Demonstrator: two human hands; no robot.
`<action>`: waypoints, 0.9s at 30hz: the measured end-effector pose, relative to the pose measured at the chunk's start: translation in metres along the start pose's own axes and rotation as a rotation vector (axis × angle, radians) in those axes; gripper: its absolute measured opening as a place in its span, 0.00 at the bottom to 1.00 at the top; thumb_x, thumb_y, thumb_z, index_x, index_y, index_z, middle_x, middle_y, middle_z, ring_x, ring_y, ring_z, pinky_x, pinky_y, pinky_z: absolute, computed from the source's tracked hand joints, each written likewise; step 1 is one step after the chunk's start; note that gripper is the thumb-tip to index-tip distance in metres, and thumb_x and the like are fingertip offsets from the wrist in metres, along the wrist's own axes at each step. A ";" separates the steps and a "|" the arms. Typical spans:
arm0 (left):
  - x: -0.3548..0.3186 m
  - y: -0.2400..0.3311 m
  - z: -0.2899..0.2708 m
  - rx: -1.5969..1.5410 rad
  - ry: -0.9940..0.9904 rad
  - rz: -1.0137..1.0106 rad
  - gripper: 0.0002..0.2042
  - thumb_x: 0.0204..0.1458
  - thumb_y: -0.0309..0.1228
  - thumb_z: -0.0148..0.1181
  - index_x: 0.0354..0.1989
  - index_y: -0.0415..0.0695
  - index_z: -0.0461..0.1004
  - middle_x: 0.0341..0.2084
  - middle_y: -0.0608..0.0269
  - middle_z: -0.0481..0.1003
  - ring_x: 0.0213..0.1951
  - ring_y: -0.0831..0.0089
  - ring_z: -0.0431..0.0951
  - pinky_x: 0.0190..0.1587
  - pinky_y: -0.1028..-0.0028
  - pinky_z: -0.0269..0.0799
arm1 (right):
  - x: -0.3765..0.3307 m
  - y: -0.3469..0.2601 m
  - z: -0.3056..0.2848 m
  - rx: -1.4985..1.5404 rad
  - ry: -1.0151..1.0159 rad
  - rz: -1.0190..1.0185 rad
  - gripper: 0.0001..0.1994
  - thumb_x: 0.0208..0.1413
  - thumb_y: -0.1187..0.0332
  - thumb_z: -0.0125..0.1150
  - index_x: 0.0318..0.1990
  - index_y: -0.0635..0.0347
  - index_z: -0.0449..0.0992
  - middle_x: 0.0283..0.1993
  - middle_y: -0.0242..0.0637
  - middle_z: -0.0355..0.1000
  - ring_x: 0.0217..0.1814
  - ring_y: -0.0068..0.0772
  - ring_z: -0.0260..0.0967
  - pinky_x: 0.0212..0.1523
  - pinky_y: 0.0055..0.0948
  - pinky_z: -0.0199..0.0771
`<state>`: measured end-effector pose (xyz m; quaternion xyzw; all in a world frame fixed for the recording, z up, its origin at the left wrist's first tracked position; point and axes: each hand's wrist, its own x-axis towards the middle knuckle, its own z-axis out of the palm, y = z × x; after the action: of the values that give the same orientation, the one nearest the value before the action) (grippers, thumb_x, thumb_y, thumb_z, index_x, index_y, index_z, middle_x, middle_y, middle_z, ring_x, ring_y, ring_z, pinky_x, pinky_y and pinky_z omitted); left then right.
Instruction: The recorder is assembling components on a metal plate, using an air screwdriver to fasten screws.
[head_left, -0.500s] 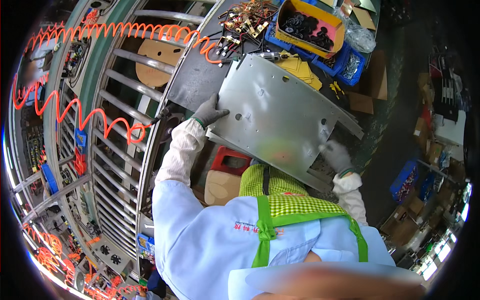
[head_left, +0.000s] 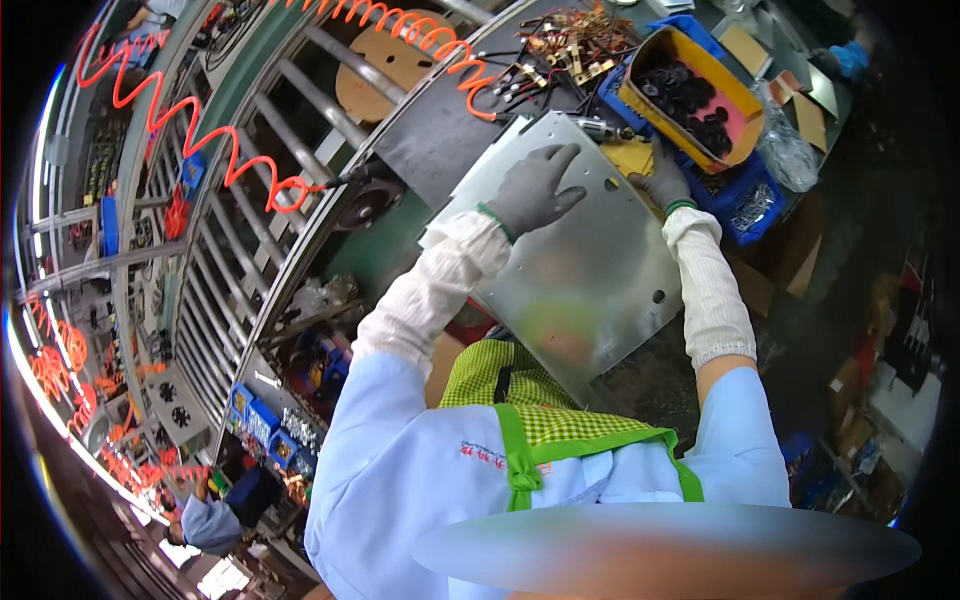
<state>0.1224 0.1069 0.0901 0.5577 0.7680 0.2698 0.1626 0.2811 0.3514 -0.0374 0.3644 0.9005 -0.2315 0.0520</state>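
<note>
A flat silver metal panel [head_left: 590, 270] with several holes lies slanted in front of me. Above its left part is my left hand [head_left: 540, 192] in a grey glove, open, fingers apart; whether it touches the metal I cannot tell. Past the panel's far right edge, my right hand [head_left: 662, 182], also grey-gloved, is at the yellow sheets [head_left: 630, 156], thumb and forefinger apart. Its other fingers are partly hidden. Just beyond the panel's far edge lies a silver cylindrical tool [head_left: 603, 128].
A yellow bin [head_left: 745, 92] of black round parts sits above blue bins [head_left: 755, 210] of small hardware. Wired parts [head_left: 575, 48] are heaped at the far side. An orange coiled hose [head_left: 455, 62] crosses the metal rollers [head_left: 325, 105] at left.
My left hand has left the panel's left edge and moved in over its surface. My right hand has gone from the near right corner up to the yellow sheets. The view has shifted.
</note>
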 end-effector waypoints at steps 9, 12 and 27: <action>0.090 0.012 0.061 0.247 -0.078 0.127 0.24 0.48 0.41 0.61 0.55 0.51 0.70 0.49 0.55 0.73 0.52 0.52 0.71 0.54 0.56 0.66 | -0.020 0.006 -0.030 -0.031 0.015 0.018 0.48 0.44 0.55 0.70 0.71 0.45 0.46 0.62 0.50 0.65 0.57 0.51 0.69 0.56 0.43 0.70; 0.113 0.022 0.073 0.341 -0.226 -0.004 0.19 0.49 0.42 0.61 0.49 0.50 0.74 0.48 0.56 0.75 0.52 0.56 0.72 0.53 0.56 0.67 | -0.048 0.027 -0.061 -0.206 -0.061 0.079 0.44 0.47 0.54 0.67 0.70 0.45 0.50 0.60 0.49 0.67 0.54 0.50 0.72 0.52 0.45 0.73; 0.151 0.060 0.116 -1.158 -0.688 -0.091 0.25 0.52 0.29 0.58 0.59 0.39 0.63 0.45 0.52 0.74 0.46 0.60 0.78 0.47 0.65 0.78 | -0.124 0.040 -0.095 0.369 0.351 0.075 0.27 0.44 0.63 0.72 0.52 0.59 0.70 0.48 0.43 0.70 0.38 0.37 0.73 0.41 0.33 0.74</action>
<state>0.1835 0.2905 0.0402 0.4017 0.4264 0.4378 0.6820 0.4061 0.3410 0.0646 0.4355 0.8242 -0.3229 -0.1639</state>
